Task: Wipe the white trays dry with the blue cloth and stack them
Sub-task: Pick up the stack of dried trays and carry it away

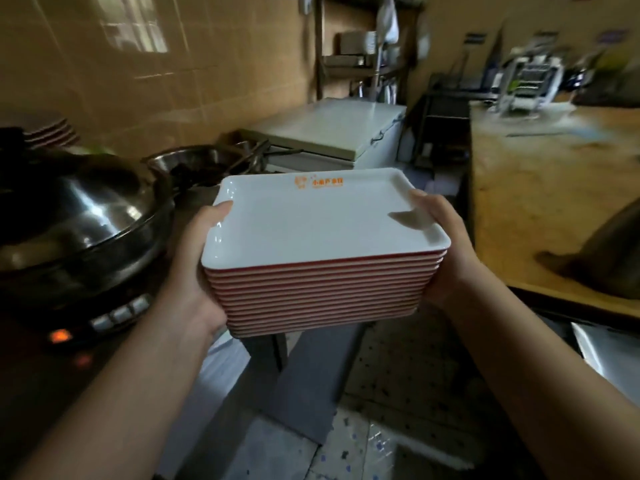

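I carry a tall stack of several white trays (311,223) with red undersides in front of me, above the floor. The top tray bears an orange logo near its far edge. My left hand (201,261) grips the stack's left side, thumb hooked over the top rim. My right hand (443,247) grips the right side, thumb lying on the top tray. The fingers under the stack are hidden. No blue cloth is in view.
A steel pot with a domed lid (79,216) sits on a cooker at the left, with a lit orange light (60,336) below it. Beyond lie a metal basin (194,161) and a white chest freezer (332,133). A wooden counter (540,202) runs along the right.
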